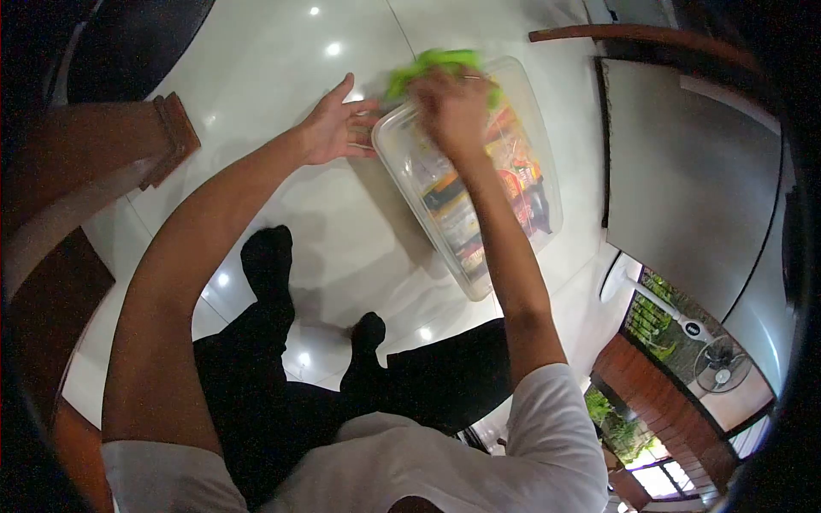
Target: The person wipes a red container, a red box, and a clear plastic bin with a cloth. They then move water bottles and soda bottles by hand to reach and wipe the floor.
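Observation:
My left hand (337, 126) is stretched out with fingers spread, its fingertips close beside the near-left rim of a clear plastic storage bin (554, 192). It holds nothing. My right hand (449, 115), blurred by motion, is over the far end of the bin, on a bright green cloth (456, 58) that bunches out around its fingers. Colourful packets (522, 162) show inside the bin, some in red, yellow and orange wrappers. My right forearm hides part of the bin.
The bin stands on a glossy tiled floor (359, 214) before my feet in black socks (269, 252). A wooden post (162, 141) rises at the left. At the right are a large grey panel (684, 171) and a standing fan (721, 366).

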Demonstrator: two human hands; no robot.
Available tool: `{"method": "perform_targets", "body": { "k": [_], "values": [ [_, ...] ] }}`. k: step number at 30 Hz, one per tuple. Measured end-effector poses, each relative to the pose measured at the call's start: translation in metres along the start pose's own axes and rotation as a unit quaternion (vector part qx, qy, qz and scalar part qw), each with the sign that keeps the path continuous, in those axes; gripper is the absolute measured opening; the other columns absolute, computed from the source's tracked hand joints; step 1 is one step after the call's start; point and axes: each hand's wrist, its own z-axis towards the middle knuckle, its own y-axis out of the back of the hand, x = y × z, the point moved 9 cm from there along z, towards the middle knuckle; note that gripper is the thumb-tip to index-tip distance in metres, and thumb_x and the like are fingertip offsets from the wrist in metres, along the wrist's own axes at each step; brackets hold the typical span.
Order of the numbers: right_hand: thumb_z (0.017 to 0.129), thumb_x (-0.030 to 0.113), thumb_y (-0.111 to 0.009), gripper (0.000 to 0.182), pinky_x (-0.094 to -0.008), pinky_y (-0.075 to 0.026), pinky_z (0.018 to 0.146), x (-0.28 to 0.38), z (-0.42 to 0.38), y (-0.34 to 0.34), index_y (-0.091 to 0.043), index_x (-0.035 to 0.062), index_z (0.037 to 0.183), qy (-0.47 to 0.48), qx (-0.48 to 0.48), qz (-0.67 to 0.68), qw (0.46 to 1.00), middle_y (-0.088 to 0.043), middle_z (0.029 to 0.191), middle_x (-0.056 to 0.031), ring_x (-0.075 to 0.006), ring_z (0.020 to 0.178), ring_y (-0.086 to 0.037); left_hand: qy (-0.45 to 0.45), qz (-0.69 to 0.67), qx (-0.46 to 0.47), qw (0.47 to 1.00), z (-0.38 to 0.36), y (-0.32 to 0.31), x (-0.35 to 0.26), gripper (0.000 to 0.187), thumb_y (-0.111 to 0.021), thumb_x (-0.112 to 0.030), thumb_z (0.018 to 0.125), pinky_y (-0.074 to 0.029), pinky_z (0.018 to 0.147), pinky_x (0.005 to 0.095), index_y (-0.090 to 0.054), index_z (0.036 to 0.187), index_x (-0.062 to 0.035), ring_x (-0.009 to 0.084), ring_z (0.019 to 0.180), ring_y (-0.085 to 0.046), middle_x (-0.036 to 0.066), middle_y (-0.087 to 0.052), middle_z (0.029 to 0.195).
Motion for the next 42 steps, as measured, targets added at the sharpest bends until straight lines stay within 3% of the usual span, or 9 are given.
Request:
{"method": "perform_targets", "body": {
  "k": [4,8,10,12,15,23,32,33,42],
  "values": [
    [0.075,0.024,-0.061,0.017,-0.0415,-0.041,0.084,0.103,0.004,-0.028,-0.066,0.0164,0.088,0.218,0.148,0.039,0.964,-0.064,0.081,-0.0051,-0.0252,0.090,-0.058,-0.016,0.001,-0.025,1.000,-0.002,0.008,-0.007,0.086,-0.036,-0.071,0.082,-0.038,0.098,0.0429,-0.031,0.139,-0.0073,0.0321,0.115,-0.046,0.015,-0.039,0.134],
    [0.086,0.031,-0.052,0.025,-0.0448,-0.043,0.078,-0.037,0.040,-0.045,-0.065,0.0101,0.090,-0.018,0.204,-0.027,0.978,-0.063,0.085,-0.0139,-0.0324,0.086,-0.056,-0.060,0.164,-0.089,0.981,0.000,0.031,-0.029,0.084,-0.042,-0.070,0.079,-0.039,0.097,0.0415,-0.033,0.138,-0.0108,0.0306,0.114,-0.047,0.013,-0.038,0.136],
    [0.087,0.026,-0.053,0.024,-0.0468,-0.043,0.078,-0.067,0.039,0.005,-0.062,0.0048,0.094,-0.031,0.041,0.015,0.999,-0.060,0.092,-0.0183,-0.0345,0.086,-0.054,-0.078,0.271,-0.075,0.956,-0.006,0.018,-0.037,0.081,-0.052,-0.063,0.079,-0.041,0.091,0.0462,-0.037,0.136,-0.0081,0.0288,0.117,-0.045,0.012,-0.031,0.141],
    [0.085,0.015,-0.055,0.020,-0.0469,-0.042,0.078,-0.057,-0.030,0.009,-0.057,0.0007,0.099,-0.182,0.009,0.063,0.981,-0.056,0.097,-0.0214,-0.0370,0.088,-0.052,-0.107,0.321,-0.059,0.939,-0.008,-0.003,-0.034,0.065,-0.055,-0.051,0.082,-0.045,0.086,0.0414,-0.048,0.128,-0.0070,0.0235,0.109,-0.052,0.010,-0.045,0.130],
    [0.081,0.003,-0.056,0.019,-0.0461,-0.041,0.078,0.027,-0.112,0.020,-0.053,-0.0005,0.100,-0.158,0.031,0.094,0.983,-0.052,0.099,-0.0215,-0.0399,0.090,-0.050,-0.173,0.383,0.003,0.908,-0.008,-0.036,-0.041,0.034,-0.054,-0.029,0.091,-0.051,0.074,0.0273,-0.059,0.117,-0.0082,0.0110,0.081,-0.059,0.004,-0.063,0.100],
    [0.081,0.003,-0.055,0.031,-0.0449,-0.039,0.086,-0.022,-0.321,0.067,-0.046,-0.0030,0.109,-0.518,0.166,0.065,0.837,-0.049,0.108,-0.0230,-0.0398,0.100,-0.047,-0.194,0.454,-0.011,0.869,0.001,-0.042,-0.036,0.032,-0.049,-0.027,0.094,-0.051,0.067,0.0283,-0.053,0.116,-0.0047,0.0123,0.079,-0.058,0.005,-0.060,0.090],
    [0.075,0.004,-0.056,0.020,-0.0468,-0.041,0.077,0.017,-0.046,0.006,-0.050,-0.0016,0.092,-0.261,-0.018,0.140,0.955,-0.051,0.094,-0.0207,-0.0385,0.088,-0.049,-0.094,0.481,-0.020,0.871,0.013,-0.040,-0.040,0.028,-0.046,-0.029,0.095,-0.049,0.061,0.0301,-0.053,0.103,-0.0028,0.0122,0.074,-0.055,0.004,-0.057,0.084],
    [0.076,0.005,-0.055,0.019,-0.0466,-0.041,0.077,0.014,-0.043,0.006,-0.050,-0.0016,0.093,-0.276,-0.027,0.149,0.949,-0.050,0.093,-0.0201,-0.0385,0.089,-0.049,-0.196,0.500,-0.016,0.843,0.037,-0.030,-0.045,0.023,-0.050,-0.024,0.092,-0.048,0.061,0.0309,-0.054,0.100,-0.0022,0.0127,0.072,-0.054,0.004,-0.056,0.079],
    [0.077,0.007,-0.060,0.021,-0.0457,-0.042,0.076,-0.004,-0.184,0.051,-0.052,0.0010,0.096,-0.305,-0.007,0.092,0.948,-0.052,0.098,-0.0197,-0.0385,0.090,-0.051,-0.219,0.455,-0.054,0.862,0.030,-0.043,-0.040,0.035,-0.060,-0.038,0.082,-0.045,0.054,0.0289,-0.053,0.082,-0.0043,0.0129,0.059,-0.052,0.005,-0.054,0.068]
  ]
}}
